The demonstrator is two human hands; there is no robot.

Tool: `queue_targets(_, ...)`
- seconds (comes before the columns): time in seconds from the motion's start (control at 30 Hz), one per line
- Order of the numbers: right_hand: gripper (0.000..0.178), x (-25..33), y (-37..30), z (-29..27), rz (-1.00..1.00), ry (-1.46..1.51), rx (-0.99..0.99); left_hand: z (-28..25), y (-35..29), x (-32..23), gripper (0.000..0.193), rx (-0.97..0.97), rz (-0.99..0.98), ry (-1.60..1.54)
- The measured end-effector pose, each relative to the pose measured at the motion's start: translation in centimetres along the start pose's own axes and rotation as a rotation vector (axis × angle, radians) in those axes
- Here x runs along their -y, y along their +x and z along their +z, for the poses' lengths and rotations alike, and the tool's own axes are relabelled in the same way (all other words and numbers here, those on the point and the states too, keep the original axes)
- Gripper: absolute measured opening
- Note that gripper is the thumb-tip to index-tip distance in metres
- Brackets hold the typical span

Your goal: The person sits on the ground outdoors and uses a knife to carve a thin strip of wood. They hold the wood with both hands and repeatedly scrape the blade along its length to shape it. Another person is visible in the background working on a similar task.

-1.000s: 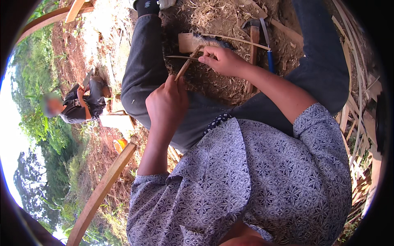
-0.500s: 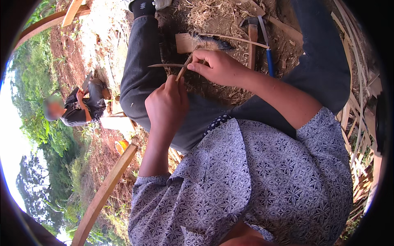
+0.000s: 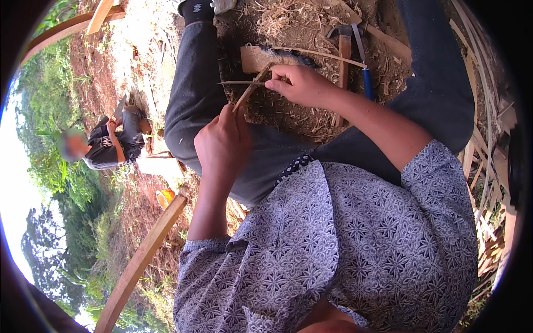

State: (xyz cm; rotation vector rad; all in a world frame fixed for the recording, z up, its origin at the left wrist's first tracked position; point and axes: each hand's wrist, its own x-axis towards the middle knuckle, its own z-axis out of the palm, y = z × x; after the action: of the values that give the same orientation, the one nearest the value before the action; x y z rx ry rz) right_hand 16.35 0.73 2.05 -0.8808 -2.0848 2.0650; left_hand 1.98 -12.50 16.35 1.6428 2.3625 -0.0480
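Observation:
My left hand (image 3: 221,143) is closed round the lower end of a thin wooden strip (image 3: 244,99) that slants up to the right. My right hand (image 3: 302,86) is closed on a thin, pointed blade (image 3: 239,82), whose handle is hidden in the fingers. The blade lies across the strip close to my right fingertips, its tip pointing left. Beyond my hands, a pale wood block (image 3: 252,58) with a dark, charred-looking part lies on the ground between my legs.
To the right lie a hammer (image 3: 343,61) and a blue-handled knife (image 3: 367,83). Wood shavings (image 3: 280,21) litter the soil, and long split strips (image 3: 482,161) pile up at the far right. A person (image 3: 114,136) sits at the left, beyond a slanting wooden beam (image 3: 141,258).
My right hand has shifted right, drawing the blade across the strip, so its tip sits further right. More of the strip shows between my hands. My left hand has barely moved.

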Motion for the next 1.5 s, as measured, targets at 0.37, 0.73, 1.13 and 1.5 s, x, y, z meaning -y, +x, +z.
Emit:
queue_targets(0.37,0.036,2.1,-1.2,-0.1,0.040,0.021,0.041,0.4,-0.3,-0.3,0.022,-0.014,0.033,0.031)
queue_targets(0.73,0.035,2.5,-1.6,0.1,-0.051,0.022,0.005,-0.2,0.0,-0.3,0.023,-0.003,0.025,-0.008)
queue_targets(1.13,0.037,-2.1,0.6,-0.9,0.119,-0.150,-0.012,-0.2,0.2,-0.5,0.024,0.004,0.039,0.003)
queue_targets(1.5,0.036,1.3,-0.3,1.1,-0.137,0.042,-0.037,-0.2,0.6,0.9,0.024,-0.027,-0.041,0.009)
